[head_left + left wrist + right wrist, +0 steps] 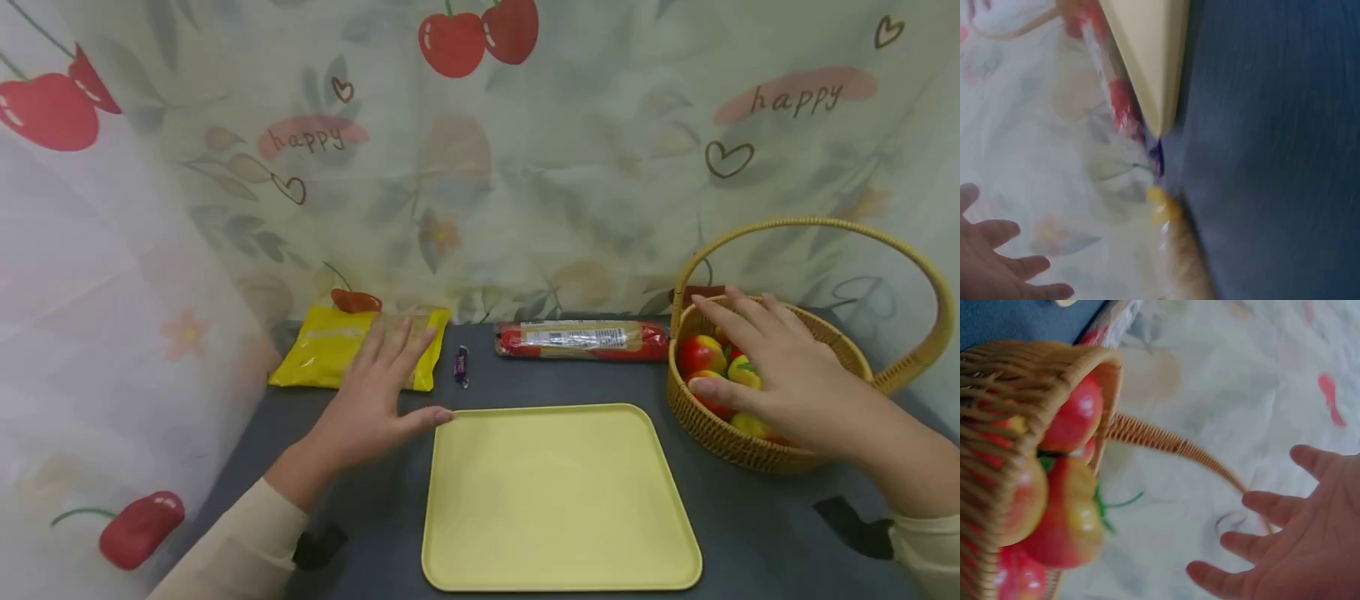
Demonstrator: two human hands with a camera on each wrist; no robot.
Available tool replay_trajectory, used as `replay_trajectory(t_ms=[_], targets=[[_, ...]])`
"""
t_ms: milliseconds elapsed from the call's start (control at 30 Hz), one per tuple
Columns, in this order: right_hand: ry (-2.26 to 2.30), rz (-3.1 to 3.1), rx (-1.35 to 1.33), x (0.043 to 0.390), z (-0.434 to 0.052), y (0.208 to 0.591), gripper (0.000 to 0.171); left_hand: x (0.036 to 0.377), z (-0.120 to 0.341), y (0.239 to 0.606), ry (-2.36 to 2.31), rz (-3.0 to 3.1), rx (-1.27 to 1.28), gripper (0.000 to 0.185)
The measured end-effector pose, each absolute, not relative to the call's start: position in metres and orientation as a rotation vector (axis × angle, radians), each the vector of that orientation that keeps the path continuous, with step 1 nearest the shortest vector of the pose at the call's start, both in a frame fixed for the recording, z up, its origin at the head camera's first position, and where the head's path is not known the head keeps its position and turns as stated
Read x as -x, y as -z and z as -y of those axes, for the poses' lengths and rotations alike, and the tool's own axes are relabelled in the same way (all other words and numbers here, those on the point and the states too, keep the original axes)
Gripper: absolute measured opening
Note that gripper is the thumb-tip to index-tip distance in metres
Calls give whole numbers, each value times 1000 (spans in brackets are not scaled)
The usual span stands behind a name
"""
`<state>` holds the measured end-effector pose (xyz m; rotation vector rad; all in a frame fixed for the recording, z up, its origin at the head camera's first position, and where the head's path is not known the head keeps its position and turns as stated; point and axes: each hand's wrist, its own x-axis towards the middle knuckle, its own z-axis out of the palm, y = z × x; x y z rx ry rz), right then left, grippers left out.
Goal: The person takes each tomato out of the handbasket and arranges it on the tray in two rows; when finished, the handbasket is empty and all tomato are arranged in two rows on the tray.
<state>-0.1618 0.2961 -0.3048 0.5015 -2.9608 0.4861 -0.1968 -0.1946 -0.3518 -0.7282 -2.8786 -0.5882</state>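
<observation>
Over the wicker basket (750, 454) at the right of the dark table (375, 517): right hand (780, 375), fingers spread and straight, grasping nothing, hovering just above the red and yellow fruit (701, 354) piled inside. From the right wrist view, same fingers (1272, 506) splayed loose beside the basket's handle (1166, 442), apart from the fruit (1066, 519). Toward the left, left hand (375, 400), palm down, fingers extended and relaxed, lying partly over the yellow packet (322, 354), thumb tip close by the corner of the yellow tray (555, 492). Between packet and tray, a small purple candy (461, 365). Behind the tray, against the cherry-print curtain (525, 167), a long red sausage pack (581, 339), just beside the basket
</observation>
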Motion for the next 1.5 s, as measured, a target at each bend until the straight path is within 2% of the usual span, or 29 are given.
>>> replay_trajectory(t_ms=[267, 467, 600, 767, 933, 1100, 1300, 1500], targets=[[-899, 2716, -456, 169, -335, 331, 77, 191, 197, 398, 1369, 2635, 745, 88], [-995, 2653, -370, 179, -357, 358, 76, 194, 194, 429, 1990, 2414, 752, 81], [-988, 2624, -270, 184, -364, 376, 78, 198, 190, 445, 2166, 2365, 706, 81], [-942, 2631, -89, 186, -365, 390, 84, 200, 189, 457, 2370, 2282, 765, 82], [-895, 2739, -67, 190, -364, 392, 88, 199, 191, 461, 2491, 2203, 736, 77], [-800, 2824, -108, 192, -361, 394, 78, 201, 193, 465, 2419, 2329, 593, 68], [-817, 2819, -154, 192, -363, 399, 68, 202, 195, 467, 2240, 2507, 572, 84], [-870, 2779, -180, 192, -363, 402, 66, 202, 195, 468, 2163, 2560, 593, 77]])
